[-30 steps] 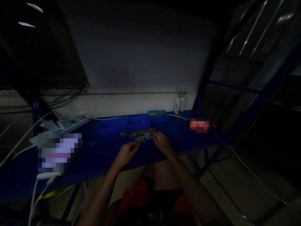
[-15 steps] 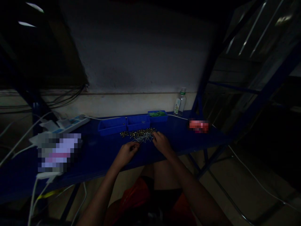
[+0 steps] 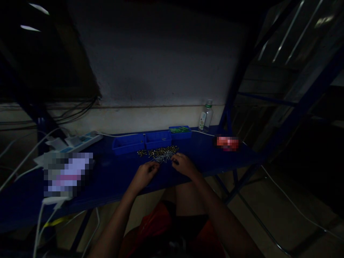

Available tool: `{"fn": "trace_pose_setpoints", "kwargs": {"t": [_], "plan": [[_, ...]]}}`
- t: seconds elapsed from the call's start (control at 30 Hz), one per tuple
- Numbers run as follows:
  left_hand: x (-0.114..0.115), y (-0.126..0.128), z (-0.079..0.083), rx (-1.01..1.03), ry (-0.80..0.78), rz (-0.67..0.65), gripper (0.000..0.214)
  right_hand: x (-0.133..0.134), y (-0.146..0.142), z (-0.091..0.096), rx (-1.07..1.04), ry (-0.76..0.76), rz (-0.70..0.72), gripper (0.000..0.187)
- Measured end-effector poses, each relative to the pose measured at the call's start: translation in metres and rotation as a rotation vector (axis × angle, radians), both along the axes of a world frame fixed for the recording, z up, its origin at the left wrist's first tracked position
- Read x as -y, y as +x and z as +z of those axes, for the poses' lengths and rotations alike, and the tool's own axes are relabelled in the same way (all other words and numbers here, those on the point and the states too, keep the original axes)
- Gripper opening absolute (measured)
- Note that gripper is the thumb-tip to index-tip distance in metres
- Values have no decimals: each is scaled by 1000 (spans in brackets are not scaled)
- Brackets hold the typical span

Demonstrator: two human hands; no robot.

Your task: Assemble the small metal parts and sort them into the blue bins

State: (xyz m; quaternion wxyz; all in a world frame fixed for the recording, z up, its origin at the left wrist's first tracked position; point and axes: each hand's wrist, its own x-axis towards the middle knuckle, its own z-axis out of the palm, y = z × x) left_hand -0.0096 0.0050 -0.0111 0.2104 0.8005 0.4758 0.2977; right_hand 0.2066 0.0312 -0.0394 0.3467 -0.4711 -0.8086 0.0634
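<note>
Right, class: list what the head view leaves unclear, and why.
In the head view:
Left hand: dark; its curled grip hides any held piece.
Right hand: too small and dark to tell its grip.
Silvery pieces: too small and overlapping to count.
Pixelated item at left: masked by mosaic.

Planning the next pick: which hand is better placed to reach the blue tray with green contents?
Probably the right hand. It is nearer the green-filled tray, at the right end of the silver pieces. The left hand is farther off, by their left end, with brass-coloured pieces between.
</note>
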Motion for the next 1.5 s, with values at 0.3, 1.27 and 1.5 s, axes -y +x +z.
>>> {"fn": "trace_pose_setpoints", "kwargs": {"t": [0.3, 1.27, 1.5], "plan": [[2, 3, 5, 15, -12, 15, 27, -2, 2, 0, -62, -6, 17, 19], [2, 2, 4, 7, -11, -2, 28, 1, 2, 4, -156, 27, -98, 21], [4, 2, 4, -23, 13, -23, 35, 13, -15, 9, -324, -199, 231, 19]]}}
